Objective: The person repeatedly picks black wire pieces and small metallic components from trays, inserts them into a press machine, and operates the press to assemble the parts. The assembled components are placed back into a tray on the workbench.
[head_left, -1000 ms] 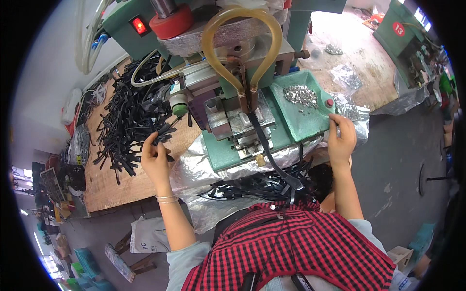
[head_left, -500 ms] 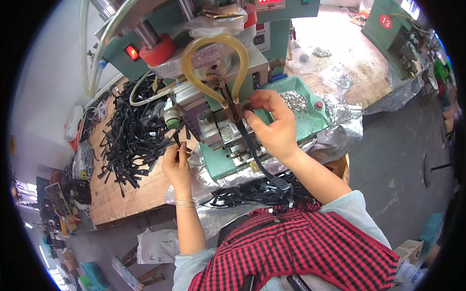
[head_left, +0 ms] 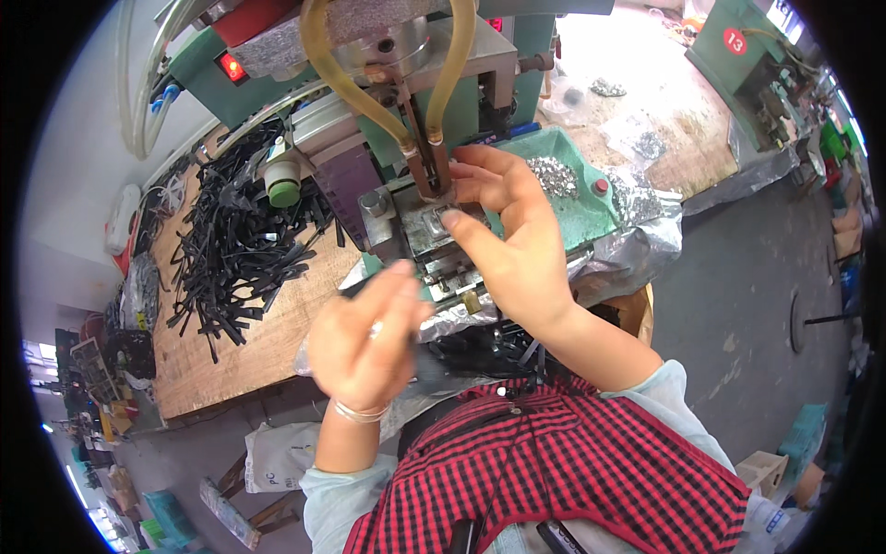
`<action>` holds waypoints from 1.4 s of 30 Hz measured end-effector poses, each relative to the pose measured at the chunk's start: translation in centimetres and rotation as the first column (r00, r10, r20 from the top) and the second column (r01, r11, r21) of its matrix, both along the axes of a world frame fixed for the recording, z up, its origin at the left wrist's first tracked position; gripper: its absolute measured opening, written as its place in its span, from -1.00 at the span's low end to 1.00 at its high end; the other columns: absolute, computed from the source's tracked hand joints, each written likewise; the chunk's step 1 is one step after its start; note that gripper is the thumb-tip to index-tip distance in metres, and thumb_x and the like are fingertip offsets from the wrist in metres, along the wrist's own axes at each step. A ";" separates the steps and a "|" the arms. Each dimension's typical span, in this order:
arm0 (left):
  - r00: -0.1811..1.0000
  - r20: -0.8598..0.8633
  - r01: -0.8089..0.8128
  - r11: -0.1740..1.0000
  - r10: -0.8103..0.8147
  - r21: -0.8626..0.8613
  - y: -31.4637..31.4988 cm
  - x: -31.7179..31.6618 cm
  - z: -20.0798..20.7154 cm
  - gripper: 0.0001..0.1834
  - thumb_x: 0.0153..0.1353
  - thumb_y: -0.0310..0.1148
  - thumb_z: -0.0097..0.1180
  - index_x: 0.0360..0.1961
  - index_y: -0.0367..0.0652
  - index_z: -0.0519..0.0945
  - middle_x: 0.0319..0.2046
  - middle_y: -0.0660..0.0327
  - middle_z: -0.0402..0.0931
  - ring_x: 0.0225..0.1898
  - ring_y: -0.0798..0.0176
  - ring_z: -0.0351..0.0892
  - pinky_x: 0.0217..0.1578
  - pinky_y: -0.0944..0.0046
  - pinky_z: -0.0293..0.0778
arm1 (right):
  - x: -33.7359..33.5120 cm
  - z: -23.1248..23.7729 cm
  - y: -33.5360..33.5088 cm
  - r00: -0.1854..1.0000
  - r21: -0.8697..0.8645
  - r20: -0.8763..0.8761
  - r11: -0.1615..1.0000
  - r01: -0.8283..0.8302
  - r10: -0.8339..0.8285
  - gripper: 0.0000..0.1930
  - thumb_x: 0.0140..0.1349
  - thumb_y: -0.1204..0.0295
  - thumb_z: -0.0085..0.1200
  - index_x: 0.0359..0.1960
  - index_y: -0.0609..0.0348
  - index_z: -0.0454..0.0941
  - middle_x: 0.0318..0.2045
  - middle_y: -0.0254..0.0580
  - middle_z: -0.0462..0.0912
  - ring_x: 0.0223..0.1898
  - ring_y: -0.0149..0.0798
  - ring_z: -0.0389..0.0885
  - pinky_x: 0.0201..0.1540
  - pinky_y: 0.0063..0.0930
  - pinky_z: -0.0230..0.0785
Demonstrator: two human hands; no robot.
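Note:
My left hand (head_left: 365, 346), smeared by motion, is closed in front of the press. A black strap (head_left: 358, 287) shows at its fingertips, and a dark blur hangs beside the hand. My right hand (head_left: 517, 235) is at the metal fixture block (head_left: 420, 226), its thumb at the block's edge and its fingers curved apart behind. I see nothing held between them. Right above the block is the press's narrow brown tool head (head_left: 426, 171), with a yellowish hose (head_left: 452, 74) joined to it.
A heap of black straps (head_left: 235, 249) lies on the wooden table (head_left: 198, 369) at left. The green tray (head_left: 586, 189) at right holds small metal parts (head_left: 554, 175). A green knob (head_left: 283, 192) juts out left of the fixture. More black straps (head_left: 489, 346) lie below the press.
The black strap hanging from the tool head is gone from there. My left hand has moved right and nearer to me. My right thumb has come away from the tool head to the block.

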State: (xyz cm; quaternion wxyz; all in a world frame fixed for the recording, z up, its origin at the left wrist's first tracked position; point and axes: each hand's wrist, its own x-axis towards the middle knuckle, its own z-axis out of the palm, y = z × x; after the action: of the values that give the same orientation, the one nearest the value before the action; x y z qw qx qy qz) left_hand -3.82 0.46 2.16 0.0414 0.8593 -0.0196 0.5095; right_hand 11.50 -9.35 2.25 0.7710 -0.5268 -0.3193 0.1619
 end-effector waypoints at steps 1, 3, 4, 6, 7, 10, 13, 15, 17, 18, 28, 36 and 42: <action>0.998 -0.039 0.047 0.999 -0.046 0.026 -0.4 0.6 -0.1 -0.65 0.11 -0.44 0.51 -0.06 -0.17 0.74 -0.09 0.04 0.78 -0.52 0.35 0.55 -0.53 0.36 0.38 | 0.1 0.4 -0.6 0.998 -0.034 0.053 0.999 -0.022 0.024 -0.44 0.25 0.67 0.17 0.31 0.33 0.36 0.11 -0.06 0.65 0.06 -0.29 0.68 0.24 -0.37 0.46; 0.992 -0.074 0.107 0.991 -0.102 0.074 -1.1 2.1 -0.6 -0.70 0.08 -0.38 0.53 -0.15 -0.16 0.76 -0.11 0.08 0.77 -0.55 0.39 0.51 -0.55 0.37 0.34 | 1.6 0.1 -1.9 0.973 -0.125 0.199 0.988 -0.093 0.117 -0.41 0.24 0.66 0.14 0.36 0.31 0.38 0.16 -0.09 0.64 0.16 -0.23 0.65 0.30 -0.32 0.44; 0.991 -0.063 0.125 0.987 -0.119 0.101 -1.3 2.9 -1.1 -0.74 0.07 -0.36 0.54 -0.21 -0.15 0.77 -0.12 0.11 0.77 -0.56 0.41 0.49 -0.56 0.39 0.33 | 2.8 -0.2 -2.2 0.983 -0.124 0.159 0.989 -0.076 0.096 -0.44 0.21 0.68 0.08 0.31 0.26 0.47 0.13 -0.15 0.66 0.20 -0.25 0.63 0.30 -0.33 0.45; 0.988 -0.054 0.148 0.984 -0.143 0.100 -1.1 3.7 -1.7 -0.73 0.04 -0.39 0.55 -0.22 -0.13 0.76 -0.16 0.12 0.78 -0.57 0.40 0.50 -0.58 0.38 0.33 | 7.4 -3.6 -3.7 0.966 -0.219 0.237 0.964 0.153 -0.100 -0.43 0.16 0.69 0.03 0.26 0.13 0.55 0.08 -0.18 0.70 0.13 -0.30 0.66 0.22 -0.35 0.49; 0.986 -0.069 0.159 0.983 -0.153 0.093 -1.0 3.6 -1.8 -0.70 0.03 -0.43 0.55 -0.18 -0.13 0.76 -0.17 0.10 0.78 -0.57 0.35 0.54 -0.59 0.36 0.35 | 9.1 -5.0 -4.8 0.951 -0.305 0.167 0.904 0.301 -0.260 -0.45 0.16 0.67 0.02 0.24 0.14 0.56 0.01 -0.17 0.74 0.05 -0.32 0.69 0.08 -0.39 0.54; 0.979 -0.062 0.198 0.975 -0.192 0.098 -0.8 4.2 -2.1 -0.70 0.03 -0.43 0.55 -0.18 -0.12 0.76 -0.19 0.09 0.79 -0.59 0.36 0.53 -0.61 0.36 0.34 | 12.6 -10.6 -7.3 0.794 -0.318 0.439 0.754 0.575 -0.420 -0.58 0.14 0.63 0.07 0.06 0.13 0.65 -0.10 -0.17 0.79 -0.03 -0.22 0.72 0.02 -0.36 0.53; 0.981 -0.029 0.194 0.974 -0.192 0.119 -0.3 4.4 -2.4 -0.75 0.05 -0.36 0.54 -0.23 -0.12 0.77 -0.18 0.10 0.77 -0.62 0.45 0.48 -0.62 0.41 0.29 | 11.3 -9.9 -7.6 0.645 -0.279 0.705 0.720 0.635 -0.295 -0.78 0.09 0.59 0.19 -0.22 0.09 0.75 -0.15 -0.12 0.76 0.00 0.00 0.68 0.13 -0.16 0.50; 0.980 -0.029 0.200 0.974 -0.198 0.106 -0.5 4.4 -2.5 -0.75 0.06 -0.37 0.54 -0.22 -0.12 0.77 -0.17 0.10 0.77 -0.62 0.45 0.49 -0.62 0.39 0.30 | 10.6 -9.8 -7.4 0.575 -0.312 0.791 0.672 0.671 -0.208 -0.86 0.07 0.54 0.29 -0.31 0.08 0.74 -0.24 -0.15 0.71 -0.02 0.01 0.65 0.06 -0.13 0.52; 0.980 -0.030 0.196 0.977 -0.194 0.087 -0.5 4.1 -2.4 -0.76 0.07 -0.39 0.53 -0.22 -0.13 0.77 -0.16 0.10 0.77 -0.62 0.45 0.50 -0.62 0.39 0.32 | 10.0 -9.9 -6.8 0.536 -0.336 0.830 0.629 0.701 -0.155 -0.90 0.06 0.49 0.33 -0.35 0.06 0.75 -0.26 -0.16 0.69 -0.03 0.02 0.63 0.02 -0.12 0.51; 0.981 -0.032 0.195 0.978 -0.193 0.073 -0.8 4.1 -2.4 -0.76 0.07 -0.40 0.52 -0.22 -0.13 0.77 -0.16 0.10 0.77 -0.62 0.45 0.51 -0.62 0.38 0.32 | 10.0 -10.0 -6.7 0.522 -0.353 0.842 0.594 0.723 -0.135 -0.91 0.06 0.47 0.35 -0.37 0.05 0.75 -0.26 -0.17 0.68 -0.04 0.03 0.62 0.00 -0.11 0.51; 0.974 -0.200 -0.109 0.994 0.102 -0.023 -1.8 -5.1 -2.4 -0.62 0.13 -0.56 0.45 0.01 -0.22 0.72 -0.01 -0.03 0.76 -0.40 0.21 0.71 -0.42 0.27 0.56 | 9.2 -11.4 -6.8 0.561 -0.337 0.786 0.580 0.742 -0.260 -0.91 0.21 0.45 0.30 -0.25 0.10 0.71 -0.35 -0.19 0.74 -0.27 -0.07 0.71 -0.05 -0.18 0.51; 0.866 -0.184 -0.493 0.857 0.466 -0.150 12.9 -2.6 -3.4 -0.85 0.19 -0.54 0.36 -0.20 -0.20 0.75 -0.22 0.11 0.67 -0.16 0.00 0.63 -0.09 0.10 0.54 | 9.0 -9.0 -5.2 0.689 -0.262 0.653 0.760 0.594 -0.314 -0.84 0.35 0.51 0.27 -0.07 0.16 0.77 -0.22 -0.20 0.77 -0.18 -0.26 0.69 0.00 -0.41 0.49; 0.588 -0.458 -0.749 0.663 0.667 0.003 17.8 -1.6 -14.2 -0.84 0.09 -0.41 0.35 -0.26 -0.15 0.79 -0.25 0.17 0.60 -0.13 -0.01 0.56 -0.06 0.03 0.48 | 8.9 -10.8 -6.3 0.757 -0.342 0.538 0.725 0.599 -0.371 -0.86 0.32 0.51 0.29 -0.12 0.22 0.73 -0.25 -0.11 0.76 -0.25 -0.13 0.74 -0.11 -0.34 0.54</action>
State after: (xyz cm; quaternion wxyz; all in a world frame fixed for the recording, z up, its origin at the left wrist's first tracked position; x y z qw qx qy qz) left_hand -5.38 18.26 -12.04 -0.0805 0.8749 0.3833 0.2849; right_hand 20.41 -15.69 -8.60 0.5331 -0.7939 -0.2761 -0.0968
